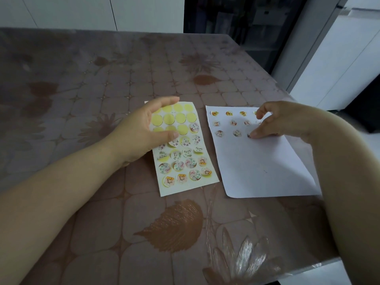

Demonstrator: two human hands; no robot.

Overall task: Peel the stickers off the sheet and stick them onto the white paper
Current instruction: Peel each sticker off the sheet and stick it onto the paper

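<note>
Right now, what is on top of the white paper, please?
Small stickers lie in rows at the far end of the white paper; the right hand presses one. The hand hides whatever lies beneath it.

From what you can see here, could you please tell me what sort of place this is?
Most likely a home, perhaps a dining corner: a glossy flower-patterned tablecloth, plain white cupboard doors behind it, and a sticker sheet beside white paper.
</note>
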